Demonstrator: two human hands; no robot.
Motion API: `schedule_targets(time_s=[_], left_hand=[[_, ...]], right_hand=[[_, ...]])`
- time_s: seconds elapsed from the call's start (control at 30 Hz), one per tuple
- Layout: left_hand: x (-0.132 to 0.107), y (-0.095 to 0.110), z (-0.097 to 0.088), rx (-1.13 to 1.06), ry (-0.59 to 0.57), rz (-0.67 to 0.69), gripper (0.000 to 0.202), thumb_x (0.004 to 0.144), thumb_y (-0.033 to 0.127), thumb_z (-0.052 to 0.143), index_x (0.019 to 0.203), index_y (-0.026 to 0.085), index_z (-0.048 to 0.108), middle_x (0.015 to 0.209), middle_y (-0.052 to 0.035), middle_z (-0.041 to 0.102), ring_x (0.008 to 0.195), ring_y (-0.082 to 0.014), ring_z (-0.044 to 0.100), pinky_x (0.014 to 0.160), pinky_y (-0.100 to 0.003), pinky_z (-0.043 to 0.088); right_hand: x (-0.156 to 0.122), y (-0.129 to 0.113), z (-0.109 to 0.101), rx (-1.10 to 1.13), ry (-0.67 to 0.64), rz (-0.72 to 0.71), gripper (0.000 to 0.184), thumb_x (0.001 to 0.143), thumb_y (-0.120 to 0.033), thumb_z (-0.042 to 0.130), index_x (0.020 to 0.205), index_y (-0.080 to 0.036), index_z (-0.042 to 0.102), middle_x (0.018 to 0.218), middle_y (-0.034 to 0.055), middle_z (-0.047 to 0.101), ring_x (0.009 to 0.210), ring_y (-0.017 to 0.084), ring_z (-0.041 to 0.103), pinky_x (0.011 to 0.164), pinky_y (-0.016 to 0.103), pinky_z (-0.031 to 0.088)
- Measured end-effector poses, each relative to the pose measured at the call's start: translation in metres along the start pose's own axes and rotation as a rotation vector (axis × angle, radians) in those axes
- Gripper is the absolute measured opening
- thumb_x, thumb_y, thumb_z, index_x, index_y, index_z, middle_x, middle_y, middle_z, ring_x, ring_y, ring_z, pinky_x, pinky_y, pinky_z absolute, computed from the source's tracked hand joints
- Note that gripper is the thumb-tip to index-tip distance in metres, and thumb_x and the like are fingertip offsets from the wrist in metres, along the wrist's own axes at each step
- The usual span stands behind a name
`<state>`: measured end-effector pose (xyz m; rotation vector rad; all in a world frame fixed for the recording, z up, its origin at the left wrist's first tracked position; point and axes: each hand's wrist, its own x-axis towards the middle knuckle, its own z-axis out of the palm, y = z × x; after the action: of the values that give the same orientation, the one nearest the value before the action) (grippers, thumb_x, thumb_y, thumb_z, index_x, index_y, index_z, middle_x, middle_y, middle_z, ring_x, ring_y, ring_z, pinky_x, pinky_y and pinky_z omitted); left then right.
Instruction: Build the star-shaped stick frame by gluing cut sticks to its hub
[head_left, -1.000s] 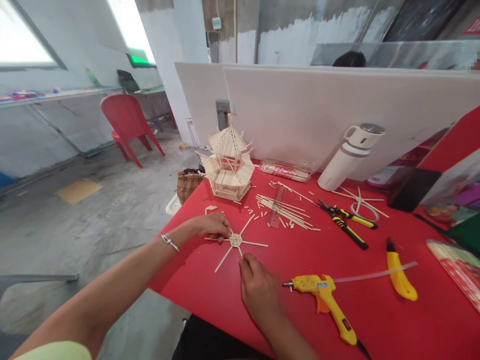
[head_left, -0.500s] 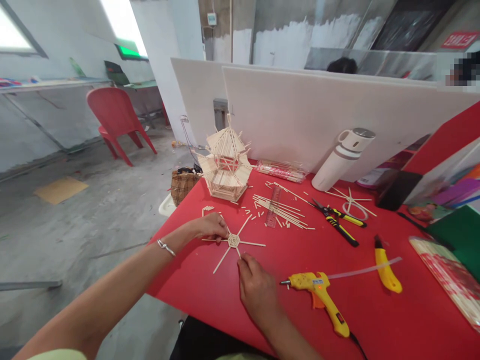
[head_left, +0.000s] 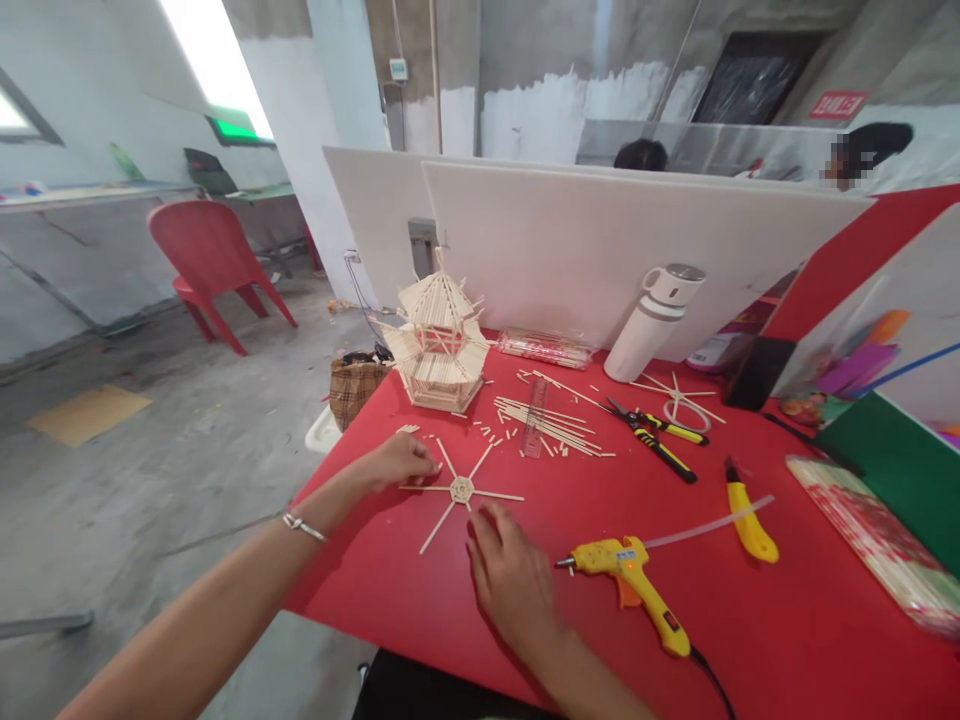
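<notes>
A six-armed wooden-stick frame (head_left: 462, 490) lies flat on the red table, with a small hexagon of short sticks at its centre. My left hand (head_left: 405, 462) is just beside its upper-left arms, fingers pinched together; whatever may be between the fingertips is too small to make out. On the frame's near side, my right hand (head_left: 511, 575) rests with fingers loosely stretched, covering the end of the lower-right arm. To its right lies a yellow hot glue gun (head_left: 630, 575) with a clear glue stick (head_left: 712, 522) in its back.
A stick pagoda model (head_left: 439, 350) stands behind the hands. Loose sticks (head_left: 559, 428), a clear ruler (head_left: 534, 420), pliers (head_left: 656, 440), a yellow cutter (head_left: 750, 520) and a white thermos (head_left: 652, 325) occupy the table. Packed sticks (head_left: 874, 540) lie at the right; white boards (head_left: 600, 240) close off the back.
My left hand has drawn back from the frame's centre to the upper left. My right hand has loosened and spread from the lower-right arm. The camera view has shifted slightly.
</notes>
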<state>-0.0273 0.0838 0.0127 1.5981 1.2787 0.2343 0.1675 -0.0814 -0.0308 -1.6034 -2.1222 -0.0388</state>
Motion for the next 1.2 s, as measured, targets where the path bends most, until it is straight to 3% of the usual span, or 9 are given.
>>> schedule_targets(time_s=[0.2,0.33,0.43,0.57,0.67,0.83,0.93,1.1,1.2], left_hand=[[0.006,0.0,0.008,0.381,0.251,0.009,0.022,0.064,0.028,0.066,0.045,0.018,0.058,0.046,0.001,0.051,0.049,-0.0126,0.045,0.05,-0.025,0.027],[0.006,-0.004,0.009,0.614,0.36,0.116,0.013,0.067,0.026,0.061,0.057,0.02,0.066,0.072,-0.0022,0.063,0.064,-0.0154,0.054,0.055,-0.025,0.032],[0.003,-0.005,0.007,0.645,0.415,0.242,0.013,0.069,0.024,0.06,0.058,0.02,0.067,0.091,-0.0046,0.066,0.078,-0.0171,0.06,0.063,-0.025,0.04],[-0.004,0.004,0.008,0.429,0.51,0.337,0.008,0.065,0.019,0.061,0.058,0.018,0.065,0.091,-0.0056,0.069,0.084,-0.0191,0.062,0.073,-0.027,0.046],[-0.007,0.016,0.014,0.057,0.464,0.209,0.007,0.062,0.023,0.065,0.059,0.017,0.065,0.073,-0.0043,0.07,0.068,-0.0179,0.062,0.063,-0.027,0.049],[-0.009,0.035,0.031,-0.404,0.369,0.109,0.021,0.056,0.032,0.075,0.055,0.014,0.064,0.059,-0.0037,0.067,0.046,-0.012,0.053,0.044,-0.024,0.044],[-0.01,0.042,0.038,-0.53,0.351,0.125,0.022,0.055,0.029,0.078,0.055,0.013,0.064,0.058,-0.0054,0.068,0.046,-0.0098,0.054,0.044,-0.02,0.044],[-0.003,0.043,0.043,-0.741,0.336,0.16,0.029,0.051,0.028,0.086,0.056,0.012,0.062,0.057,-0.0033,0.067,0.048,-0.0097,0.058,0.045,-0.018,0.045],[0.002,0.038,0.043,-0.926,0.315,0.176,0.034,0.05,0.026,0.088,0.075,0.015,0.066,0.064,-0.0001,0.069,0.056,-0.012,0.065,0.046,-0.017,0.048]], right_hand=[[0.023,-0.01,-0.041,0.132,-0.113,0.038,0.022,0.095,-0.023,0.047,0.111,-0.024,0.061,0.112,0.0049,0.065,0.099,0.018,0.062,0.08,0.028,0.047],[0.024,-0.008,-0.051,0.147,-0.154,0.035,0.019,0.095,-0.022,0.047,0.104,-0.024,0.063,0.108,0.0039,0.065,0.094,0.017,0.062,0.078,0.027,0.044],[0.023,-0.001,-0.058,0.16,-0.171,0.086,0.019,0.095,-0.025,0.047,0.099,-0.024,0.065,0.103,0.0029,0.066,0.09,0.017,0.062,0.075,0.026,0.042],[0.038,0.025,-0.074,0.176,-0.223,0.231,0.022,0.095,-0.03,0.046,0.099,-0.026,0.067,0.098,0.0016,0.068,0.087,0.016,0.063,0.073,0.025,0.04],[0.07,0.059,-0.078,0.117,-0.319,0.424,0.023,0.093,-0.034,0.048,0.1,-0.025,0.068,0.097,0.0033,0.07,0.087,0.018,0.064,0.074,0.027,0.039],[0.131,0.107,-0.057,0.051,-0.293,0.604,0.051,0.09,-0.048,0.051,0.123,-0.009,0.056,0.111,0.0205,0.066,0.105,0.031,0.06,0.083,0.037,0.04],[0.151,0.117,-0.04,0.079,-0.307,0.677,0.064,0.078,-0.053,0.067,0.126,-0.012,0.054,0.113,0.0222,0.066,0.105,0.035,0.06,0.083,0.041,0.042],[0.165,0.121,-0.032,0.23,-0.313,0.752,0.057,0.064,-0.039,0.079,0.115,-0.019,0.063,0.111,0.019,0.067,0.102,0.038,0.061,0.082,0.044,0.045],[0.16,0.122,-0.047,0.37,-0.281,0.744,0.036,0.069,-0.04,0.075,0.097,-0.018,0.068,0.091,0.0146,0.07,0.091,0.034,0.064,0.077,0.04,0.047]])
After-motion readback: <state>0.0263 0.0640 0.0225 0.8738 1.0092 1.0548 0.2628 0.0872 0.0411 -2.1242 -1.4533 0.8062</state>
